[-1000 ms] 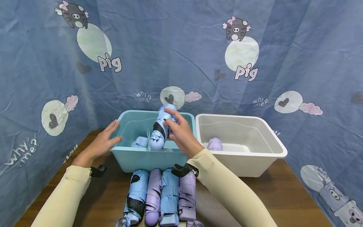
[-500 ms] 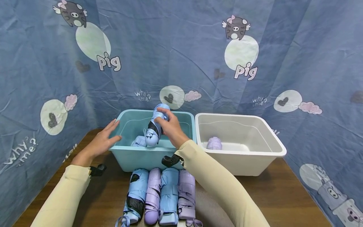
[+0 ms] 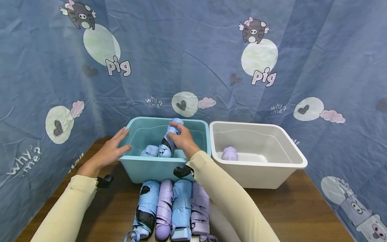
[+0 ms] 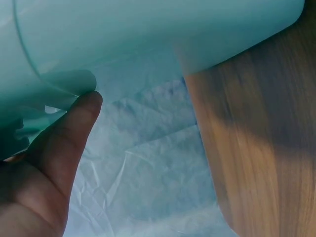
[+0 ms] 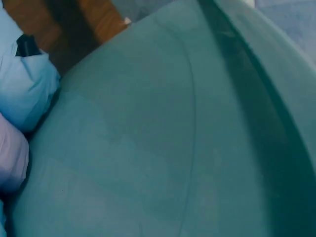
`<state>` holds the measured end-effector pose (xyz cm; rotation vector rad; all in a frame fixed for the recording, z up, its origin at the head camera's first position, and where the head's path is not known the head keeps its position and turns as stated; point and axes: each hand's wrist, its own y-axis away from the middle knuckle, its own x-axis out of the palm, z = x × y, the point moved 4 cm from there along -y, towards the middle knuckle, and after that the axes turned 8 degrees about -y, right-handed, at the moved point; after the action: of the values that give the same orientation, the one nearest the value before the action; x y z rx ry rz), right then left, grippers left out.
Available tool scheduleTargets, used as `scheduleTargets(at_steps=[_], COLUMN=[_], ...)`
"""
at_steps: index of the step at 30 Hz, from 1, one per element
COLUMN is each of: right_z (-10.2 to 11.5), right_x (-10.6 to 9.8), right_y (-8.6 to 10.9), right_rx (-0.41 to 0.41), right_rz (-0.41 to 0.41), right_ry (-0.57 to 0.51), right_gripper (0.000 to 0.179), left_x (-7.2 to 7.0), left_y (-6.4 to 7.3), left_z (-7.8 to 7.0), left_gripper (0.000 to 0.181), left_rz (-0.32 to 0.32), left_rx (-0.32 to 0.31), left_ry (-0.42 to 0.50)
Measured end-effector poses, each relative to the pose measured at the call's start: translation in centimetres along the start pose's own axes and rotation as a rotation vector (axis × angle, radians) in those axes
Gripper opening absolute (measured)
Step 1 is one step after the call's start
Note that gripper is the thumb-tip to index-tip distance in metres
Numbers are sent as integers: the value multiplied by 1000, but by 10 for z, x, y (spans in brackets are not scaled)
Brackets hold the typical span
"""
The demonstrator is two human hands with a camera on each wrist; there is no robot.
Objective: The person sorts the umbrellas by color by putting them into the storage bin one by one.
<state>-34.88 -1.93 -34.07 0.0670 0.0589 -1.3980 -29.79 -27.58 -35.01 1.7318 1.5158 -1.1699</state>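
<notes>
My right hand point(image 3: 182, 139) grips a folded blue umbrella point(image 3: 170, 136) with a black patch, tilted inside the teal bin point(image 3: 160, 167). Its lower end is down in the bin, beside another blue umbrella point(image 3: 150, 151) lying there. At the bin's left rim rests my left hand point(image 3: 110, 152), fingers straight and spread; in the left wrist view its thumb point(image 4: 81, 121) touches the teal wall. The right wrist view is filled by the bin's outer wall point(image 5: 138, 118), so the right hand is hidden there.
A white bin point(image 3: 257, 173) stands against the teal one's right side, with a purple umbrella point(image 3: 230, 153) inside. In front lie several folded umbrellas in a row, among them a blue one point(image 3: 181, 208) and a purple one point(image 3: 164, 208). A blue printed cloth point(image 3: 193, 60) hangs behind.
The right hand has moved left and lowered the blue umbrella deeper into the teal bin, beside the other one. The left hand has stayed at the rim.
</notes>
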Motion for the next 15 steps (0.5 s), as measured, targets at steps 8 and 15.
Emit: scheduleTargets(at_steps=[8,15], right_z=[-4,-8], right_x=[2,1], right_y=[2,1], right_rx=[46,109], right_rz=[13,24], right_ry=[122,266], right_gripper=[48,50], left_x=[-1,0], left_y=[2,2], left_z=[1,-1], left_gripper=[76,77], left_rz=[7,8], left_rx=[-2,-9], left_ry=[-4,-4])
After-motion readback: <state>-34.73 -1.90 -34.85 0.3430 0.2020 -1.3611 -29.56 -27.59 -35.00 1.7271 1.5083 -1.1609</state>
